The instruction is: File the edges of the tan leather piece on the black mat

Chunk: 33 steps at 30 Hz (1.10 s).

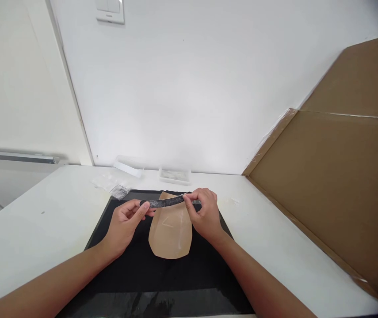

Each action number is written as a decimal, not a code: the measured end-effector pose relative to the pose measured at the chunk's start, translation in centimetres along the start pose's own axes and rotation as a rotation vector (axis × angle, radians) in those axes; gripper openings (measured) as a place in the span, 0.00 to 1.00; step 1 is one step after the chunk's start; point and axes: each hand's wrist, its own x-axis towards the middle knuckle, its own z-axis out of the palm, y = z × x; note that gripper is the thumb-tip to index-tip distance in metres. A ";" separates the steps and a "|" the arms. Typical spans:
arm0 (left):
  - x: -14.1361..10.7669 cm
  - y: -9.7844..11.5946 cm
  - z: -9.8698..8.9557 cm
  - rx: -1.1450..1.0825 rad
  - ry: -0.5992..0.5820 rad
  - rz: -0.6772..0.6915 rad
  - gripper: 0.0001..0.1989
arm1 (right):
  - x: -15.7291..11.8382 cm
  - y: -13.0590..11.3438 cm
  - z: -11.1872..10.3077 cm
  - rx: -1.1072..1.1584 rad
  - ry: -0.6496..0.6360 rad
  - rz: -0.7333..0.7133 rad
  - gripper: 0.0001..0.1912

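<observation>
A narrow black nail file (166,203), bowed, with a rounded left end and pale dusty marks, spans the space between my two hands. My left hand (127,221) pinches its left end between thumb and fingers. At the opposite end, the thumb and index finger of my right hand (205,212) are closed on it. Below the file lies a tan, round-ended sheet (172,240), with a few thin pale slivers (167,223) on it. Its upper part is partly hidden by the file.
Under the sheet is a black mat (125,274) on a white table (26,234). Toward the wall are a clear plastic bag (119,190), a clear lid-like piece (129,168) and a small clear box (175,175) with pale contents. A cardboard panel (334,176) stands along the right.
</observation>
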 end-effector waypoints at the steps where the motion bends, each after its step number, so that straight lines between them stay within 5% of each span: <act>1: 0.0 0.1 0.0 0.010 0.000 0.005 0.16 | 0.0 -0.3 0.1 0.005 -0.012 -0.011 0.10; 10: -0.1 0.5 -0.1 0.077 0.024 0.023 0.17 | 0.1 1.2 -0.6 0.015 0.029 -0.043 0.09; 22: 1.2 -0.4 -0.4 0.064 0.112 0.014 0.20 | 0.7 6.9 -0.3 0.047 0.213 0.202 0.12; 33: 1.9 -0.8 -0.7 0.094 0.184 0.066 0.22 | 0.6 7.1 0.4 0.058 0.206 0.170 0.15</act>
